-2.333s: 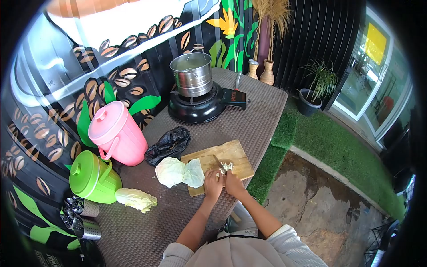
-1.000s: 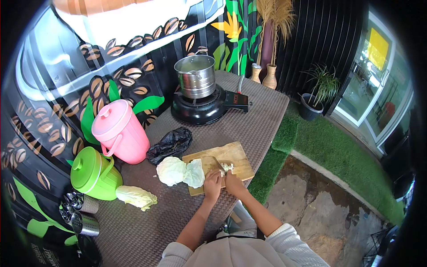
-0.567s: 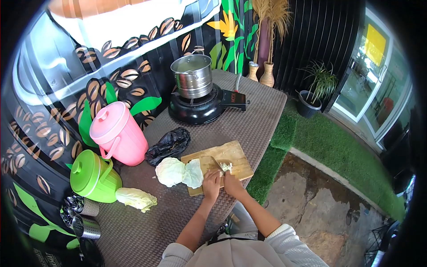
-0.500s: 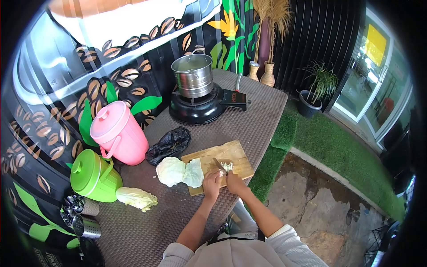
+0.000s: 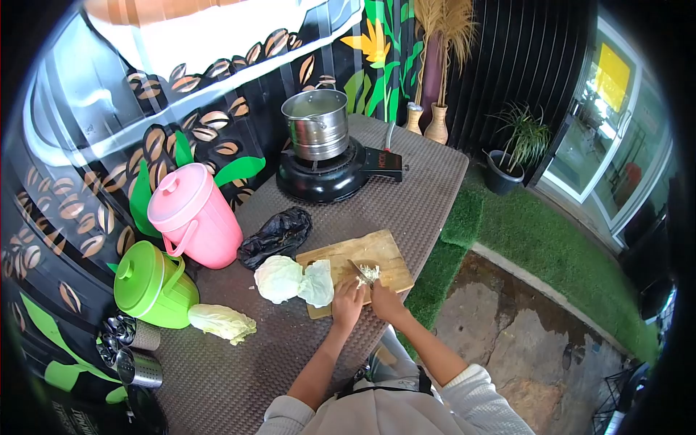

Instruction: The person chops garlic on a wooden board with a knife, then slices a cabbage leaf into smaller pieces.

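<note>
A wooden cutting board (image 5: 341,252) lies near the front edge of the table. In my right hand (image 5: 387,301) is a knife (image 5: 356,267), its blade pointing away over the board. Shredded cabbage (image 5: 370,273) lies in a small pile beside the blade. My left hand (image 5: 349,303) is closed, fingertips pressed on pale cabbage beside the knife; most of that piece is hidden under the fingers. Left of it a loose cabbage leaf (image 5: 317,283) overlaps the board's edge. A cabbage head (image 5: 278,280) touches that leaf, on the table.
A black plastic bag (image 5: 277,236) lies behind the cabbage. Farther back, a steel pot (image 5: 316,125) stands on a black gas stove (image 5: 322,177). Pink (image 5: 194,217) and green jugs (image 5: 154,286) stand left, near a napa cabbage (image 5: 223,323) and utensil holders (image 5: 141,367).
Both hands have shifted very slightly on the board, and the knife blade has tilted a little. The other things stay in place.
</note>
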